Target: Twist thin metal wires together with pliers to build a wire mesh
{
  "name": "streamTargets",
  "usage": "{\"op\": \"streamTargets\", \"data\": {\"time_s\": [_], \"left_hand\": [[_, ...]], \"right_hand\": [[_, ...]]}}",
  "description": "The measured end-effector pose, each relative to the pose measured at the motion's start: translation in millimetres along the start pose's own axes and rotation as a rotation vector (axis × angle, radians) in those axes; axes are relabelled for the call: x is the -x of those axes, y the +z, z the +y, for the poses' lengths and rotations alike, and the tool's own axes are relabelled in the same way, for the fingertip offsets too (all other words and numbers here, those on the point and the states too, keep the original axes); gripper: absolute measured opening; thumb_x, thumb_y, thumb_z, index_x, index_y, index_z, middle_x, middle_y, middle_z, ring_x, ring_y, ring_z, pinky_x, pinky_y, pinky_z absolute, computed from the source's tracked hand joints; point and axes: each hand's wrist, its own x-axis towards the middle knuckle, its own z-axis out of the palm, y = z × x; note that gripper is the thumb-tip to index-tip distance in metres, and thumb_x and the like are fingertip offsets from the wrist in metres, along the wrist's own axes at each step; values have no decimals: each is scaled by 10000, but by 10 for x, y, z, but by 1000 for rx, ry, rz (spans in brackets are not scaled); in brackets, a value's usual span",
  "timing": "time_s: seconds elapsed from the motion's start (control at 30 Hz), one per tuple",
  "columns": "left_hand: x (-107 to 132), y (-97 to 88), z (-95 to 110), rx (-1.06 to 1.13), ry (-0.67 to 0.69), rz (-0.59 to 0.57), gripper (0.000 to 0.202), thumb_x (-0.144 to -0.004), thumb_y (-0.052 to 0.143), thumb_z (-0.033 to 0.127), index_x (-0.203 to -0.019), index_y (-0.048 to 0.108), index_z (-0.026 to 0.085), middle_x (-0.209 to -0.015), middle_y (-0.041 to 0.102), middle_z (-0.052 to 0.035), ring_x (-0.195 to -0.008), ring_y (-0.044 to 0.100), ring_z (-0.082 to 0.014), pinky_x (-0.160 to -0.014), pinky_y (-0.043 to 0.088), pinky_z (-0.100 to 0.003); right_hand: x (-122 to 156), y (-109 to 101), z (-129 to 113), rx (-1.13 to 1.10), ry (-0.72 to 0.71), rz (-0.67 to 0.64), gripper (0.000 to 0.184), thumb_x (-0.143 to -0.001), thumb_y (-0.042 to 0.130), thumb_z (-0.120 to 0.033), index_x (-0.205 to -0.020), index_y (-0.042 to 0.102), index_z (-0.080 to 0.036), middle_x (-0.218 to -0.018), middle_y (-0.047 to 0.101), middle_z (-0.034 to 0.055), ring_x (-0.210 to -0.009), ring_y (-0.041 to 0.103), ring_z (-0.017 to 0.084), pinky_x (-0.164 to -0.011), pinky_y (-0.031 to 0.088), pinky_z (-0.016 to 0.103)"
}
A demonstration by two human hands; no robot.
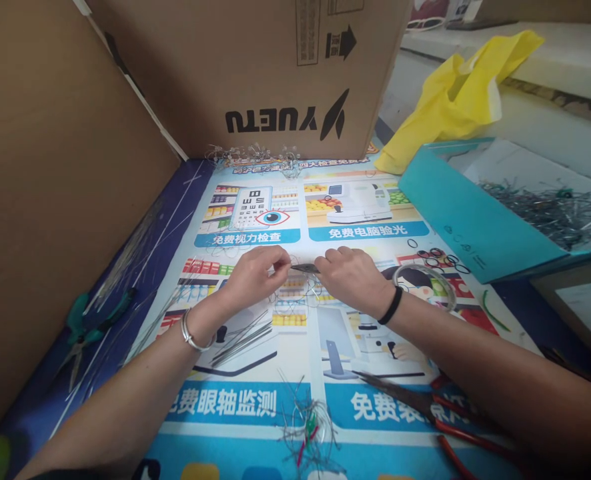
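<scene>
While thin wire loops (pixel 298 295) sit just on your side of the grip, your right hand (pixel 348 275) is closed around the dark pliers (pixel 304 268) and your left hand (pixel 254 272) is pinched narrow at their tip, contents too fine to tell. Beyond, the printed sheet (pixel 304 230) gives flat room, bounded right by the turquoise box (pixel 455 213) and, farthest, by the upright carton (pixel 275 67).

A small makeshift workshop, it seems: wires (pixel 244 342) lie this side of the left hand (pixel 255 275), snips (pixel 78 321) left of it, red pliers (pixel 420 398) this side of the right hand (pixel 351 280), a box (pixel 458 223) of wire bits (pixel 550 215) right of it, cardboard (pixel 275 60) beyond both.
</scene>
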Motion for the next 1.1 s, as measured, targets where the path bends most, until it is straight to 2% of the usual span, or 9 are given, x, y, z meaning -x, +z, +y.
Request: {"op": "streamTargets", "data": {"time_s": [0.2,0.4,0.73,1.1], "left_hand": [[-2,5,-50,51,-45,39,86,-779,522,118,-748,580,173,-683,615,14,-610,547,-90,-577,433,-220],[-5,-4,-79,114,-79,55,82,-788,541,115,-746,580,173,-682,608,18,-614,548,-86,-582,431,-211],[9,-1,-117,111,3,31,76,-845,516,144,-818,578,181,-771,634,-11,-712,574,-107,-672,467,-244],[20,11,-85,32,86,-9,101,-883,459,153,-838,547,173,-802,629,-33,-746,561,-131,-686,462,-272]], "right_hand": [[-5,37,24,20,-3,74,166,-837,460,-233,-766,586,-152,-742,576,81,-709,473,194,-579,169,304],[0,48,39,27,-11,109,192,-849,448,-229,-759,597,-147,-743,578,85,-714,456,187,-604,184,313],[6,18,33,35,4,111,212,-856,442,-256,-773,605,-149,-751,578,90,-726,469,202,-607,186,317],[1,18,26,11,7,56,189,-849,445,-240,-798,602,-147,-771,584,89,-726,480,200,-597,196,311]]}}
